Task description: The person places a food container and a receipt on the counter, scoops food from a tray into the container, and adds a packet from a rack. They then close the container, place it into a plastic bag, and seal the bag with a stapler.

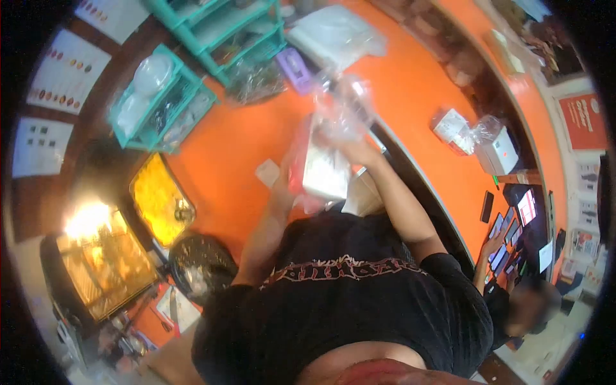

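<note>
My left hand (289,172) is closed around the side of a white and red box (326,174), held in front of my chest over the orange counter. A clear plastic bag (340,109) bunches over the far end of the box, blurred by motion. At the top of the box my right hand (358,151) is closed on that plastic, its fingers partly smeared and hidden. Left of the box lies a small pale piece (267,173), perhaps paper. A brown paper piece (364,194) shows just under my right forearm.
Teal racks (234,38) and a purple box (294,69) stand at the back. On the left are a yellow-filled tray (156,199), a lit glass case (102,256) and a black round container (200,266). Wrapped boxes (497,153) sit right; another person (497,308) handles phones.
</note>
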A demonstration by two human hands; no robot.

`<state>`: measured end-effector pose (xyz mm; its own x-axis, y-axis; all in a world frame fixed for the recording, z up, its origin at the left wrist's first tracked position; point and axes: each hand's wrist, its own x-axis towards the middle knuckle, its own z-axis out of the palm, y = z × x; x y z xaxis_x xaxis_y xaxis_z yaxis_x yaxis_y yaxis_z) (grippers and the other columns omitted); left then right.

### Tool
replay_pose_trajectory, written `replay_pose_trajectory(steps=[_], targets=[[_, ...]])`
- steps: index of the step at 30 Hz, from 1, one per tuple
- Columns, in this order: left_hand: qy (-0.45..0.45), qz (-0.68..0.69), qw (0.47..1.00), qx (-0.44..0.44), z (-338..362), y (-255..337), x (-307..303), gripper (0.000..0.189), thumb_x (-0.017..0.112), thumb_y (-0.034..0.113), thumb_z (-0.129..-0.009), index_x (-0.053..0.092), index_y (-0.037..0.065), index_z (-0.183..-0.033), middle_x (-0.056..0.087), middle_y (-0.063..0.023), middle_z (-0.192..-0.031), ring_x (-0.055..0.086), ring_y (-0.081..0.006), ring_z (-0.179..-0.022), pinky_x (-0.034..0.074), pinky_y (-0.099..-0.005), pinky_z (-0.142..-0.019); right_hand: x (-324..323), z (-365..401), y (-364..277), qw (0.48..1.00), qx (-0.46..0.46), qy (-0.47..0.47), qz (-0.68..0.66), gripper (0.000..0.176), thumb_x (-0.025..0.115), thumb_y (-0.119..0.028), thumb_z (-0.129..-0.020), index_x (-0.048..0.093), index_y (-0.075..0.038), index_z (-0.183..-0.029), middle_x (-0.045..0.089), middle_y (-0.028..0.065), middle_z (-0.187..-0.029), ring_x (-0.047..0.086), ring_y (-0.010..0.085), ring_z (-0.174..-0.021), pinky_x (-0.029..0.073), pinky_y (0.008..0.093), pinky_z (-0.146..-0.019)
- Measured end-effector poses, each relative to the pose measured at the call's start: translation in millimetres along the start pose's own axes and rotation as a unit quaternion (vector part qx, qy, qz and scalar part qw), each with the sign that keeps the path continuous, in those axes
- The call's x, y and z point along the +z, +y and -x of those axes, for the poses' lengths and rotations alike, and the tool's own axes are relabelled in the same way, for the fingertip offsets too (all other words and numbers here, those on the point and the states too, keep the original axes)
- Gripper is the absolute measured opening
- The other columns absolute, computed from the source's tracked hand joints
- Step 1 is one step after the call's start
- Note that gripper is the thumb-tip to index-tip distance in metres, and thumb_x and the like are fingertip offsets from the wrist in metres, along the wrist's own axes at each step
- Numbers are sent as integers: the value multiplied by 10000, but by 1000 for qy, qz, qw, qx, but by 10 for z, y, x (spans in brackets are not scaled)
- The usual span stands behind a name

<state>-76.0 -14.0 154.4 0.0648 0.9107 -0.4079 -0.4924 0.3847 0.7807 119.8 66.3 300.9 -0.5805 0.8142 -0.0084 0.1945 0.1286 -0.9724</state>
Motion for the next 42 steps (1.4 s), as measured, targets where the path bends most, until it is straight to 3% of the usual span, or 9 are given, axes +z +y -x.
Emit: replay_pose_trajectory(steps=[9,15,27,29,31,33,37,39,42], targets=[[-4,-515,628,583,307,308,545,469,760,185,-838,564,102,-1256,560,-139,-1326,557,-328,-1192,458,-541,-1011,-350,-352,554,957,190,164,-145,307,590,-217,-971,637,-46,-1221,652,134,-1172,621,214,-1039,503,377,-925],[-38,-556,563,610,-533,962,261,103,705,135,-841,648,124,-926,650,-70,-933,615,-295,-937,446,-495,-821,-333,-388,847,994,-18,-3,111,409,586,-344,-1000,650,-86,-1311,678,142,-1257,687,214,-1016,543,350,-874],[111,-851,258,443,-4916,2826,320,163,603,196,-887,745,128,-845,709,-100,-855,653,-279,-966,442,-486,-965,133,-180,1441,860,39,-105,-497,548,494,-270,-1055,326,-85,-1542,409,131,-1559,419,290,-1430,364,497,-1178],[113,-891,227,378,-4884,2874,385,193,612,253,-912,763,145,-861,735,-81,-907,666,-271,-985,411,-497,-1014,224,-180,1342,716,54,-81,-692,535,492,-249,-1055,331,-81,-1536,407,117,-1564,409,283,-1440,331,477,-1207],[143,-884,229,382,-4993,2873,288,217,617,299,-925,773,162,-862,748,-63,-932,684,-266,-966,393,-505,-1033,238,-265,1392,209,239,-114,-941,181,513,-217,-1026,498,-77,-1139,492,52,-1081,510,210,-1011,430,416,-954],[161,-886,253,354,-4850,2939,442,229,625,325,-921,775,167,-849,748,-61,-930,696,-268,-931,396,-501,-1022,175,-258,1266,-29,313,-92,-945,148,522,-192,-1010,578,-69,-949,542,29,-855,561,177,-810,479,377,-829],[181,-893,255,324,-4746,3099,603,214,632,283,-916,775,140,-844,744,-65,-910,706,-270,-909,426,-484,-957,121,-145,987,403,206,-89,-887,135,502,-161,-1009,570,-52,-967,557,53,-912,561,180,-868,476,346,-829],[172,-888,293,309,-4607,3221,727,194,633,246,-911,768,122,-847,738,-87,-911,704,-277,-907,445,-469,-929,225,-101,1005,362,174,-115,-908,145,481,-154,-1017,578,-53,-982,560,56,-929,561,183,-882,478,344,-834],[115,-832,407,360,-4301,3248,954,161,613,176,-915,731,73,-876,715,-143,-922,691,-314,-890,468,-452,-887,358,-77,1268,-239,266,-95,-929,181,440,-150,-1039,599,-65,-1020,569,55,-942,565,193,-881,483,355,-856]])
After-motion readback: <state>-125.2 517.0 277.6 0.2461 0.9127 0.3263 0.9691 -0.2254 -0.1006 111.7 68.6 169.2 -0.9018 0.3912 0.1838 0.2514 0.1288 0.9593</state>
